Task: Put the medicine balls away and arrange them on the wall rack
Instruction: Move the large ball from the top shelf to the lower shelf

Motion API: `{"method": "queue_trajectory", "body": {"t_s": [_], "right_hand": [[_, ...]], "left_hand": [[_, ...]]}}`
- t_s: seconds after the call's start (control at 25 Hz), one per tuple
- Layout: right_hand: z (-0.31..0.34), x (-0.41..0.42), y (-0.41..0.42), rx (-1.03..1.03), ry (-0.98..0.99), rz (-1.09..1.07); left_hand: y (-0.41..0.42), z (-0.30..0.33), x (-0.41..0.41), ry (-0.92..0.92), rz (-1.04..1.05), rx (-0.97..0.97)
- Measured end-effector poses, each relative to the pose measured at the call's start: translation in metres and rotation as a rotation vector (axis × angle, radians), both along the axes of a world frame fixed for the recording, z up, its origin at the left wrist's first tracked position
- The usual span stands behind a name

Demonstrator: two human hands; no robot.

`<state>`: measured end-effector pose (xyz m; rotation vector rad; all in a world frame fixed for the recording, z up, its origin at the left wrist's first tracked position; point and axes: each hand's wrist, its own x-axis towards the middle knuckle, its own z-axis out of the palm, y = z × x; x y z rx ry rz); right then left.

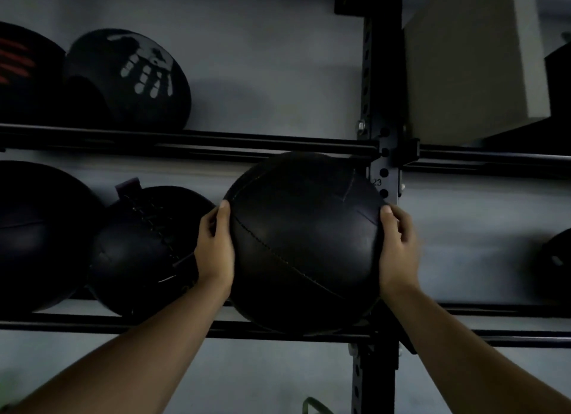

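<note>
Dim grey wall (278, 73) behind a black wall rack (383, 166) with horizontal rails on two levels. I see my left hand (214, 246) and right hand (398, 246) pressed flat on opposite sides of a big black medicine ball (304, 243), a two-handed grip holding it, thumbs on the front face. The ball sits at the lower level, its bottom at the lower rails, just left of the rack's upright post and partly covering it. Left of it, a laced black ball (145, 249), touching my left hand, then another dark ball (40, 234) at the frame edge. Upper level: ball with white handprint (129, 79), one with red stripes (18, 64). Pale box (472, 58) upper right.
</note>
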<state>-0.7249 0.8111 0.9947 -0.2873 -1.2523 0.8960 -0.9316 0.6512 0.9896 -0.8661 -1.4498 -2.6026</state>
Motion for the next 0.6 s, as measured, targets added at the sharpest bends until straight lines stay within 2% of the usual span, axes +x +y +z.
{"method": "queue_trajectory", "body": {"t_s": [0.12,0.2,0.36,0.6], "right_hand": [[-0.004,-0.018,0.021,-0.004,-0.074,-0.016],[0.002,-0.027,0.031,0.004,-0.107,-0.024],[0.013,-0.05,0.044,0.189,-0.199,-0.111],[0.02,-0.057,0.057,0.235,-0.257,-0.187]], "left_hand": [[0.015,-0.011,-0.017,-0.065,-0.016,-0.026],[0.022,-0.008,-0.026,-0.04,0.022,-0.037],[0.042,0.003,-0.036,0.305,0.109,-0.033],[0.057,0.007,-0.048,0.359,0.122,-0.031]]}}
